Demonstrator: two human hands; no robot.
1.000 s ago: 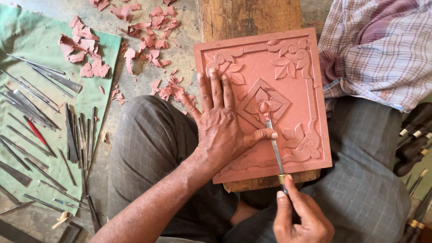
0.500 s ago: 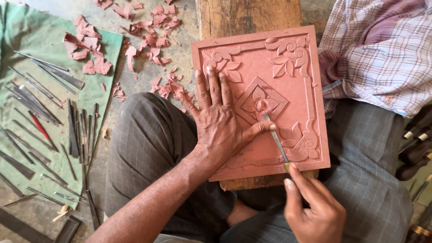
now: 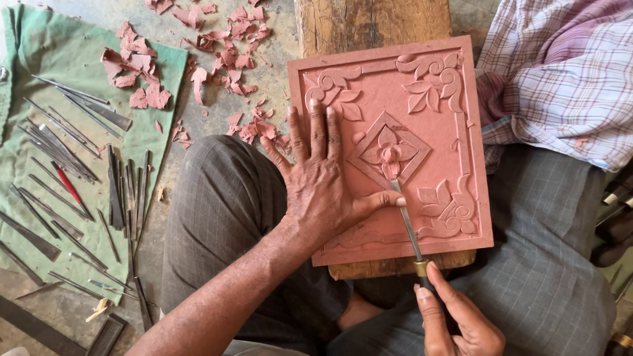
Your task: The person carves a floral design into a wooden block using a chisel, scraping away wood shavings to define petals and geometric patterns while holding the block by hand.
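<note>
Head view: the left hand (image 3: 323, 188) lies flat, fingers spread, on the square clay relief tile (image 3: 395, 138) resting on a wooden plank (image 3: 372, 23) across the lap, thumb against the blade. The right hand (image 3: 458, 323) is wrapped around the carving chisel (image 3: 407, 224), tip at the central flower. Metal tools (image 3: 72, 178) lie on green cloth (image 3: 39, 53), left.

Bright, even daylight; soft shadows, no glare; sharp centre, slight blur at the near-right edge.

Terracotta-red tile (image 3: 422, 99) showing floral relief; green cloth (image 3: 39, 39) lying under grey metal tools (image 3: 59, 148); trousers (image 3: 224, 211) displaying grey checks
</note>
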